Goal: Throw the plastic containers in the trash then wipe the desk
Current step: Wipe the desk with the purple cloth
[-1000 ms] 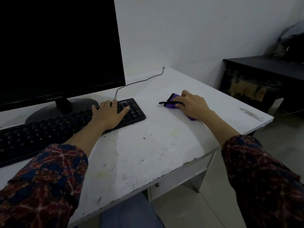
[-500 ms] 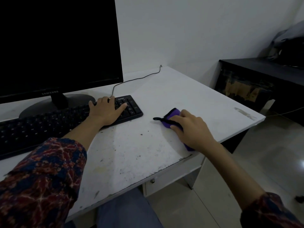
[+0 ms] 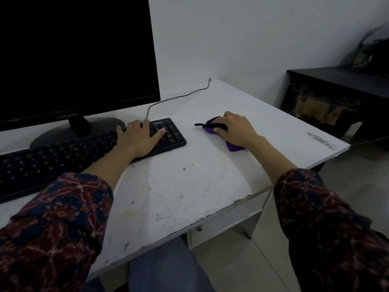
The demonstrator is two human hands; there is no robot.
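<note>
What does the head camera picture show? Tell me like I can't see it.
A right hand presses a purple cloth on a dirty white desk. The left hand rests on a black keyboard below a dark monitor.

- Monitor (image 3: 71,53): rear left of desk (image 3: 263,114).
- Keyboard (image 3: 84,152): before monitor, left side.
- Cloth (image 3: 212,129): right of keyboard, mid-desk.
- Cabinet (image 3: 336,102): beyond desk's right edge.
</note>
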